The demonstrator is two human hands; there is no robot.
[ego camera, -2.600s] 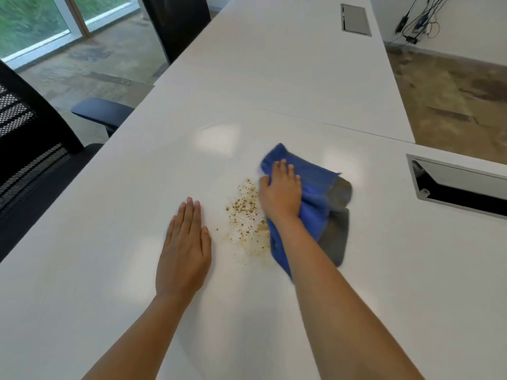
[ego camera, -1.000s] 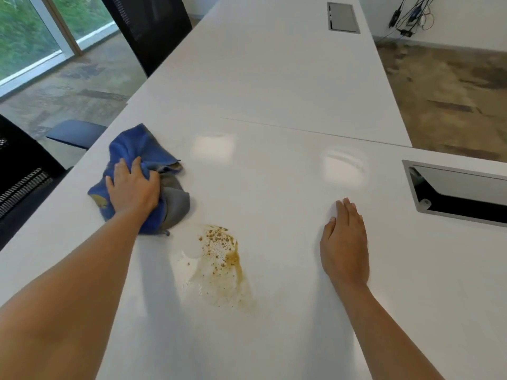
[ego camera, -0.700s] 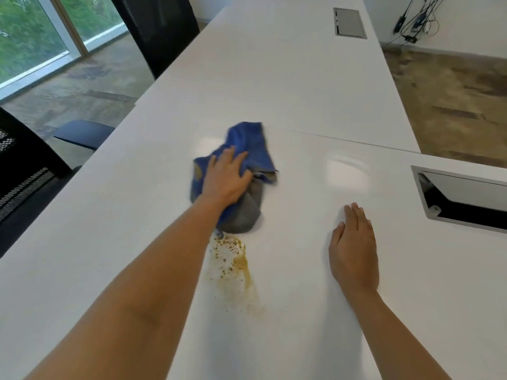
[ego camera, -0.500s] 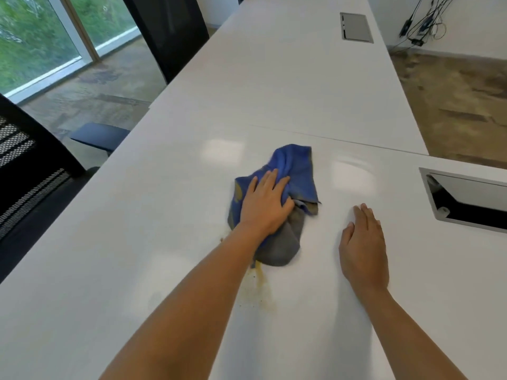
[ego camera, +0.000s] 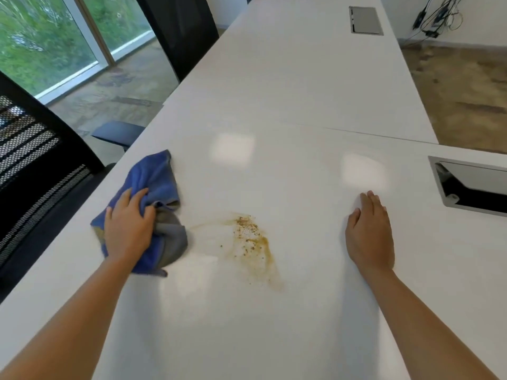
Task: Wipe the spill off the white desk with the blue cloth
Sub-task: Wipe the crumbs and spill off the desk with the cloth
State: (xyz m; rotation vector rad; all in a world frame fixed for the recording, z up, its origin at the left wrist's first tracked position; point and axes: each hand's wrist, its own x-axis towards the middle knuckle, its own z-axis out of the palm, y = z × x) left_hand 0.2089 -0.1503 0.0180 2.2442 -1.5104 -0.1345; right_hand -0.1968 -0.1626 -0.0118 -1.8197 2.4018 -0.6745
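A yellow-brown spill (ego camera: 251,239) with dark specks and a thin smear toward the left lies on the white desk (ego camera: 274,105). The blue cloth (ego camera: 153,182), grey on its underside, sits bunched near the desk's left edge, clear of the spill. My left hand (ego camera: 127,229) presses down on the cloth with fingers curled into its folds. To the right of the spill, my right hand (ego camera: 370,231) rests flat on the desk, fingers together, holding nothing.
A black mesh chair (ego camera: 35,165) stands close to the desk's left edge, and another black chair (ego camera: 181,31) further back. An open cable hatch (ego camera: 472,185) is cut into the desk at the right; a closed hatch (ego camera: 365,20) lies far back.
My left hand has dragged the cloth from over the spill out to the left edge, uncovering the spill and leaving a thin smear. My right hand stayed flat on the desk.
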